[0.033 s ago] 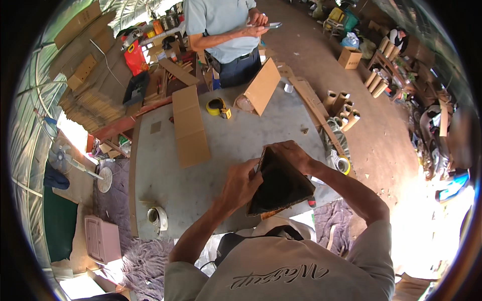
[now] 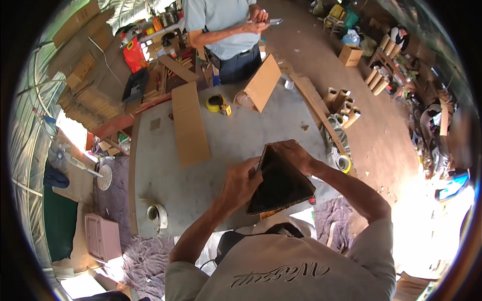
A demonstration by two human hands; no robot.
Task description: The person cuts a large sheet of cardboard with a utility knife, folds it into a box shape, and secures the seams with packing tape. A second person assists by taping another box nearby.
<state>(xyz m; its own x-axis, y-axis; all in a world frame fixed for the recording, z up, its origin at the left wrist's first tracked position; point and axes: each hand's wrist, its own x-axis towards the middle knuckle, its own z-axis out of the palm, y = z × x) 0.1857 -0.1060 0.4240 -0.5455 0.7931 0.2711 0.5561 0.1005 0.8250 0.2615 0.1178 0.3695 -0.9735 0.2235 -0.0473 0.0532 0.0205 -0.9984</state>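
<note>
Both my hands hold a piece of cardboard folded into a three-sided tube [image 2: 280, 183], its dark, open end facing up toward me. My left hand [image 2: 242, 180] is closed around the tube's left wall, thumb near the rim. On the far right side, my right hand [image 2: 295, 155] grips the upper corner and wall; some of its fingers are hidden behind the cardboard. The tube is above the near part of a grey table [image 2: 181, 195]. Beyond it lies a flat creased cardboard sheet [image 2: 191, 125].
A yellow tape dispenser [image 2: 218, 105] and a folded cardboard piece [image 2: 263, 84] stand toward the table's far side. A tape roll [image 2: 157, 216] sits at the near left corner. Across the table, a person [image 2: 226, 35] holds a phone. Cardboard tubes [image 2: 344, 105] stand to the right.
</note>
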